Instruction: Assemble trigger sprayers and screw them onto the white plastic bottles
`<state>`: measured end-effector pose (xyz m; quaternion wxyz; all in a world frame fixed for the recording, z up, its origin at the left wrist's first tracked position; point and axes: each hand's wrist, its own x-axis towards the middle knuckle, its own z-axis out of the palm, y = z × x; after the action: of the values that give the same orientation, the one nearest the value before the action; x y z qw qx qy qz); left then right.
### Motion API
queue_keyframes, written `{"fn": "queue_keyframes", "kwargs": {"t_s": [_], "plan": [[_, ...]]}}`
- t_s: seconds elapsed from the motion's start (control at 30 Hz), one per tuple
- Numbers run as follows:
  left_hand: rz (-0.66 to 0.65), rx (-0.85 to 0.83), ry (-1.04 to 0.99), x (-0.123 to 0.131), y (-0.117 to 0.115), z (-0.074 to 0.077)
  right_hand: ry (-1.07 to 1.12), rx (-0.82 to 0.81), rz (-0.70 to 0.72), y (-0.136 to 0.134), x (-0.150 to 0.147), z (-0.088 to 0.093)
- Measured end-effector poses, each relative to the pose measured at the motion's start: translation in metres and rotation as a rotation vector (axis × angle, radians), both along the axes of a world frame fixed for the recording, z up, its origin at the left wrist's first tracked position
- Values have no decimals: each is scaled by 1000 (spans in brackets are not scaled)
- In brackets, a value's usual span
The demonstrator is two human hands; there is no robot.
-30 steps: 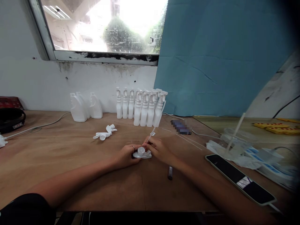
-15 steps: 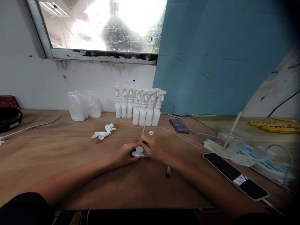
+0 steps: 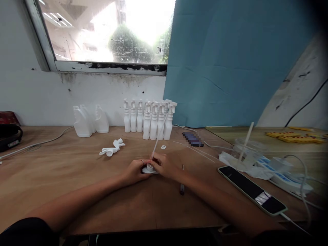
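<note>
Head camera: compared with a second ago, the white tube [image 3: 156, 142] in my right hand [image 3: 164, 166] has swung over the round cup of the white spray head [image 3: 149, 168], and my fingers hide more of that cup. I pinch the tube narrowly near its lower end; whether it sits inside, I cannot tell. My left hand [image 3: 137, 170] closes around the spray head's side. Just beyond my grip lie small rings [image 3: 163, 147]; farther, leftward, a loose sprayer [image 3: 112, 148]; farthest, upright bottles [image 3: 153, 128].

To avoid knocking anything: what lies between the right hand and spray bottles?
In the head view, small white rings lie there; a held thin tube slants across.
</note>
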<state>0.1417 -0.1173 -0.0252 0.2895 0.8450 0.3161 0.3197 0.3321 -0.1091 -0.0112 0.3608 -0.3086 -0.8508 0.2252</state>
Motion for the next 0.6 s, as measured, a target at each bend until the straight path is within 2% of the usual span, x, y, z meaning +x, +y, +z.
{"fn": "queue_keyframes", "kwargs": {"t_s": [0.13, 0.23, 0.3, 0.4, 0.47, 0.53, 0.6], "plan": [[-9, -99, -89, -1, 3, -4, 160, -242, 71, 3, 10, -4], [10, -182, -238, 0, 1, -3, 211, -417, 48, 6, 16, -9], [16, -130, -199, -4, 2, 4, 252, -494, 27, 8, 18, -10], [115, 102, -50, -25, 20, 25, 368, -488, 9, 12, 23, -5], [356, 226, -83, -54, 46, 44, 435, -455, 2, 15, 30, 2], [701, 281, -144, -94, 78, 62, 478, -429, -9, 20, 41, 9], [956, 293, -182, -139, 107, 74, 527, -402, -43, 26, 53, 15]]}}
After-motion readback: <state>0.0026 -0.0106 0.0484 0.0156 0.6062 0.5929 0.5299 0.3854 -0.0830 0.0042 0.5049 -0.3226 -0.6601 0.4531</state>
